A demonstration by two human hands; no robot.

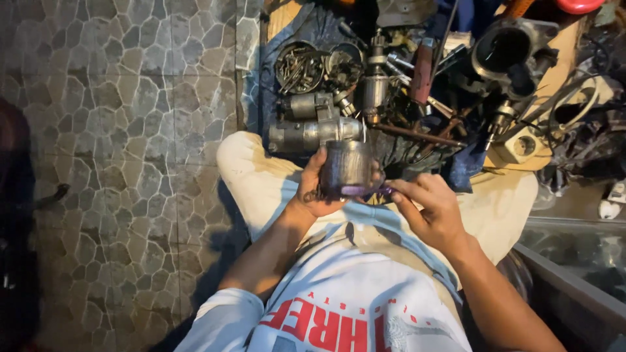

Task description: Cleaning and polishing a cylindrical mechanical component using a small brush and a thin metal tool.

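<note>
My left hand (313, 189) grips a short, dull metal cylinder (345, 166), a motor housing, held upright above my lap. My right hand (427, 208) reaches in from the right and pinches a small purple-handled tool (368, 191) against the cylinder's lower rim. The tool's tip is hidden behind the housing. Both hands hover over my light trousers (261, 176).
Just beyond my knees lie starter motors (313, 133), a round tin of bolts (297, 65), an armature (376, 85), loose tools and a large dark casting (505, 49) on a blue cloth. Stone-pattern floor (117, 130) fills the left. A grey box edge (567, 287) sits at the right.
</note>
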